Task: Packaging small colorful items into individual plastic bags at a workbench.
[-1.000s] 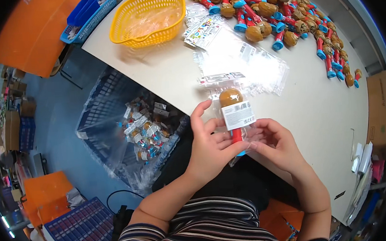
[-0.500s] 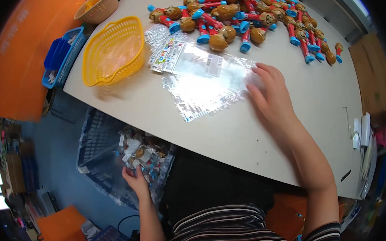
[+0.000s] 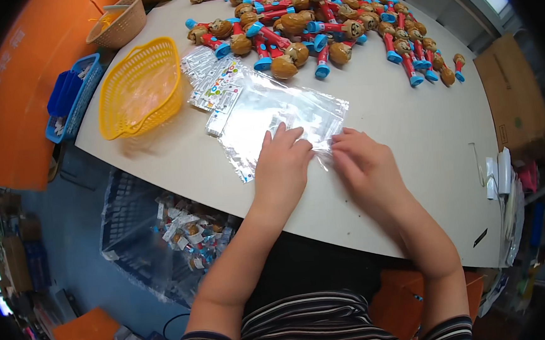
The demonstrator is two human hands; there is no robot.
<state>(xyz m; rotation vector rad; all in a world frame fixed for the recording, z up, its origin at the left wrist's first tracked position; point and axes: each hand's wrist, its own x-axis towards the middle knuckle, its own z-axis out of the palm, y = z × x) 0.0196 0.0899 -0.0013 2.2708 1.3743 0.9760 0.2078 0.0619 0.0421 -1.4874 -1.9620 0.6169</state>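
Observation:
A pile of clear plastic bags point(image 3: 259, 112) with colourful printed headers lies fanned on the table before me. My left hand point(image 3: 282, 169) rests on the top bag near its near edge, fingers stretched out and slightly spread. At the bag's right corner is my right hand point(image 3: 370, 163), its thumb and fingers pinched on the plastic. Beyond the bags lies a heap of toy figures point(image 3: 291, 24) with round brown heads, red bodies and light blue ends.
A yellow plastic basket point(image 3: 175, 101) stands left of the bags, with a tan basket point(image 3: 131, 29) and a blue basket point(image 3: 92, 75) beyond. Below the table edge, a lined blue crate point(image 3: 114, 212) holds packed toys point(image 3: 191, 229). A cardboard box point(image 3: 512, 96) stands at the right.
My left hand has come up from the crate of packed toys onto the bags. My right hand has shifted slightly down and left, staying at the bag's edge.

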